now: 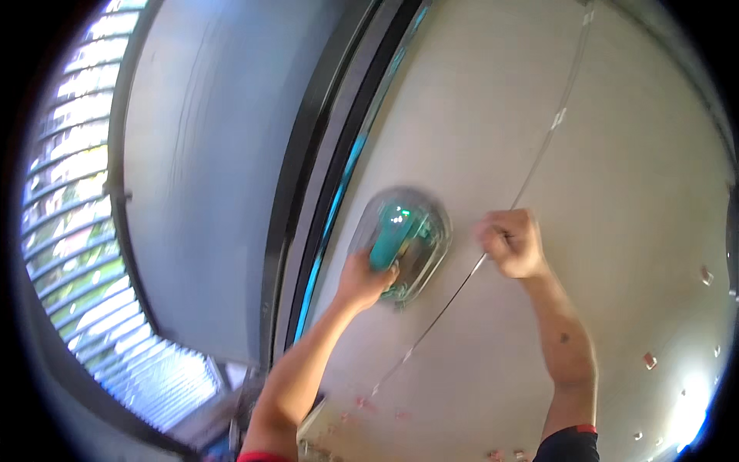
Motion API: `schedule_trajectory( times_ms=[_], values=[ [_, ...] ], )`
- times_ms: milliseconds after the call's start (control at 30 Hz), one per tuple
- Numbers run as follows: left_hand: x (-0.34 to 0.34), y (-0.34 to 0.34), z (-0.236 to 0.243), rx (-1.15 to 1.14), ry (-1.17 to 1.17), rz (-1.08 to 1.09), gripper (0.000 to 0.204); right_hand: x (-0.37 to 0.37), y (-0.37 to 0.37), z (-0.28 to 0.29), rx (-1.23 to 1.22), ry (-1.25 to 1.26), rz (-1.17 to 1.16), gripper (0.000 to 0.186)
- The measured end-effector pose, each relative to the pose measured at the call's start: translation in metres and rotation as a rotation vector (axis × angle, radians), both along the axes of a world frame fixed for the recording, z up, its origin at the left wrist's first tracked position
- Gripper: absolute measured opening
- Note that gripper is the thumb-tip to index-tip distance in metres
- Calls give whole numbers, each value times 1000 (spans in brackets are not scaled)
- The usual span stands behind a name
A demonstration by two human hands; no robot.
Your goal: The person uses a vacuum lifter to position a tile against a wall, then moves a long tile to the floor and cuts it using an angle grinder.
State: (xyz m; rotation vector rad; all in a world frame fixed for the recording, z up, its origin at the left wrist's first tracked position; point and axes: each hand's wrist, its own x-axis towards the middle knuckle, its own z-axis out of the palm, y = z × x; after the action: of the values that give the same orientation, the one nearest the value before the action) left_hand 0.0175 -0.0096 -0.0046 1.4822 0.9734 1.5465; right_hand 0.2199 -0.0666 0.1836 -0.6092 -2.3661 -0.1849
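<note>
My left hand (365, 282) is wrapped round the handle of a green handheld tool (391, 239) with a clear oval base, which looks like a tile vibrator. Its base rests against or close to a large pale slab (454, 123), and a small green light glows on top. Motion blurs the tool's outline. To the right, my right hand (511, 242) is closed in a fist over the thin dark joint (450, 302) between two slabs. Its fingers are blurred, and anything inside them is hidden. Small clear clips (559, 118) sit along that joint.
A dark frame (296, 181) edged with a blue strip (309, 279) runs along the slab's left side. Beyond it are a grey panel (212, 177) and a slatted window (77, 154). Several small reddish clip pieces (650, 360) dot the right and lower areas.
</note>
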Motion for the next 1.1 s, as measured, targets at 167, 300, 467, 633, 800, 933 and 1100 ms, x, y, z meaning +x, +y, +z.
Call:
schedule_trajectory(
  times_ms=[167, 300, 467, 633, 800, 933, 1100],
  values=[
    [-24, 9, 15, 220, 37, 103, 23, -36, -22, -104, -54, -278, 220, 26],
    [3, 18, 12, 149, -102, -9, 35, -20, -4, -225, -238, -355, 182, 23],
    [-15, 4, 10, 145, -9, 58, 34, -62, 0, -335, -343, -605, 151, 11],
    [-14, 7, 14, 188, -1, 41, 20, -60, 49, -339, -405, -453, -4, 21],
    [-9, 13, 14, 198, -8, 50, 21, -60, 59, -314, -328, -379, -202, 21],
    [-15, 9, 12, 164, -47, 39, 33, -80, 11, -279, -367, -359, -73, 18],
    [-10, 9, 16, 162, -16, -8, 23, -12, -32, -205, -84, -2, -2, 22]
  ],
)
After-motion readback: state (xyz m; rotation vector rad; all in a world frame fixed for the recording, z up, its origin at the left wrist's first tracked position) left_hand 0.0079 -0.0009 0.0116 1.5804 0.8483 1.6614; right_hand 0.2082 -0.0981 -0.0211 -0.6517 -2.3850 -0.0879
